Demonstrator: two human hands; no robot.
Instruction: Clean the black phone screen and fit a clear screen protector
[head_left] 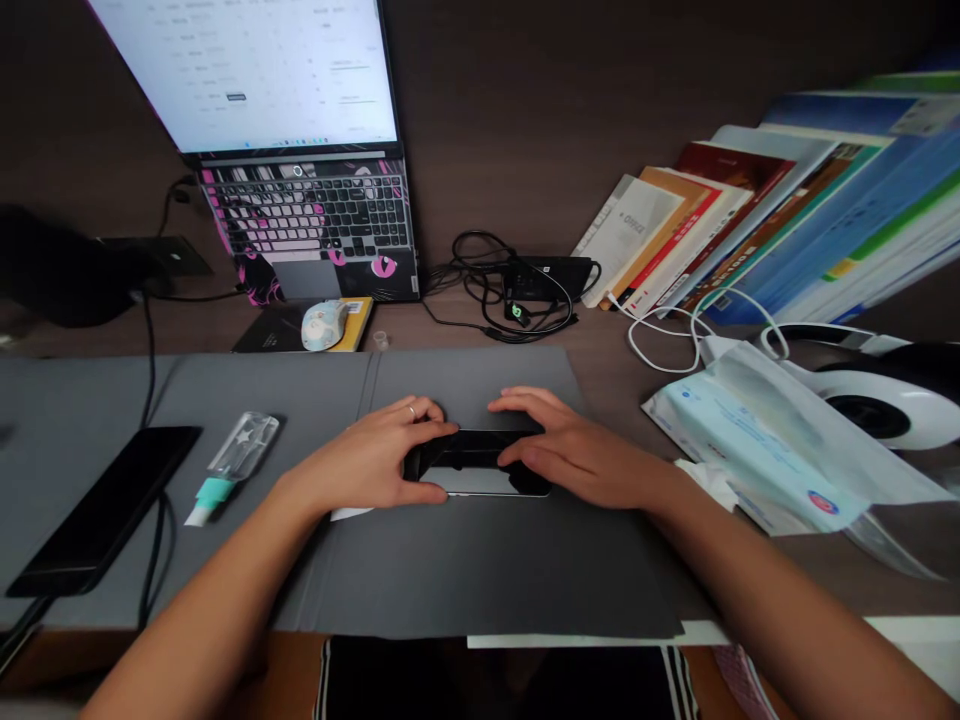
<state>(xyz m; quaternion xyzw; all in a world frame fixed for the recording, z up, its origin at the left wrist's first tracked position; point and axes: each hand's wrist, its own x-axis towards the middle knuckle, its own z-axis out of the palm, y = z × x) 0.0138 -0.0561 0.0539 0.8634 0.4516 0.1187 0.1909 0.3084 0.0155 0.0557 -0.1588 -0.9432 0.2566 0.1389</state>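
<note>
A black smartphone (476, 465) lies screen up on a dark grey mat (480, 570) in the middle of the desk. My left hand (375, 462) grips the phone's left end, thumb along the near edge and fingers curled over the far edge. My right hand (574, 450) rests on the phone's right end with the fingers laid over its top edge and screen. A small white slip pokes out under my left hand.
A second dark phone (101, 510) with a cable and a clear spray bottle (232, 465) lie at left. An open laptop (300, 215), a mouse (324, 322), tangled charger cables (517, 290), slanted books (757, 220), a wipes packet (765, 440) and white headphones (885, 400) surround the mat.
</note>
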